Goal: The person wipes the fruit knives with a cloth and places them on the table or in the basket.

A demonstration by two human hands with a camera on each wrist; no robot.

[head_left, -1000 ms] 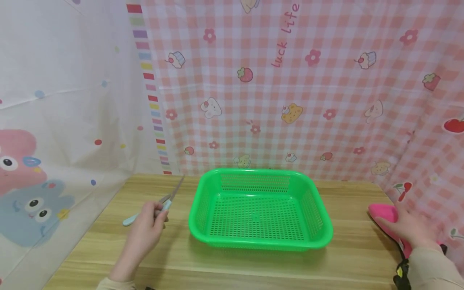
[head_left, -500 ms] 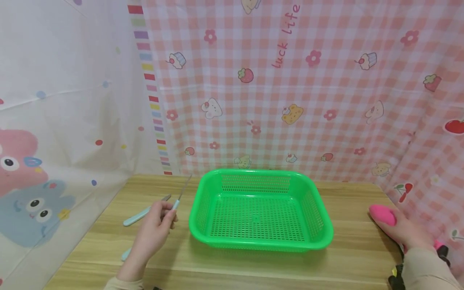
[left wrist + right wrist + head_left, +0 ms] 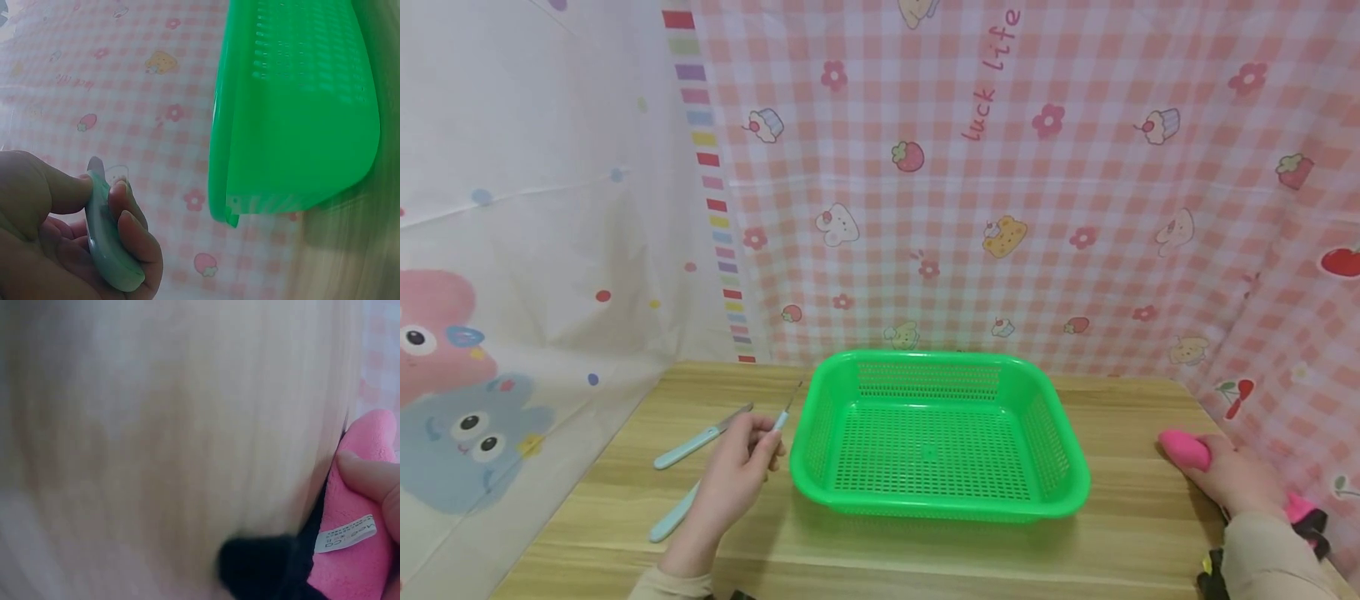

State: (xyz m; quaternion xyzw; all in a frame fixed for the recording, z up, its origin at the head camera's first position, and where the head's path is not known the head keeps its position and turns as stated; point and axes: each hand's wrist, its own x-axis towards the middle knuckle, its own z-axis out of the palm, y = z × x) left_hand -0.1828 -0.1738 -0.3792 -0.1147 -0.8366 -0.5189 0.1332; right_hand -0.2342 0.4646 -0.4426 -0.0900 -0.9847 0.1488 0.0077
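My left hand (image 3: 737,467) pinches a knife (image 3: 782,417) by its pale blue handle, blade pointing up and away, just left of the green basket (image 3: 936,505). In the left wrist view the thumb and fingers close round the knife's handle (image 3: 109,244), with only a bit of blade showing. Two similar items lie on the table: one knife (image 3: 688,446) with its blade showing, and a pale blue handle (image 3: 673,517) partly hidden by my wrist. At far right my right hand (image 3: 1247,479) grips a pink plush thing (image 3: 1183,450) with black edging; a white label (image 3: 345,534) shows on it.
The perforated basket stands in the middle of the wooden table (image 3: 887,567). Patterned cloth (image 3: 880,200) hangs behind and along both sides. A black and yellow piece (image 3: 1210,575) lies by my right sleeve.
My left hand has lifted the knife away from the others and moved right towards the basket. My right hand, first resting over the pink plush thing, now grips it and has shifted slightly left.
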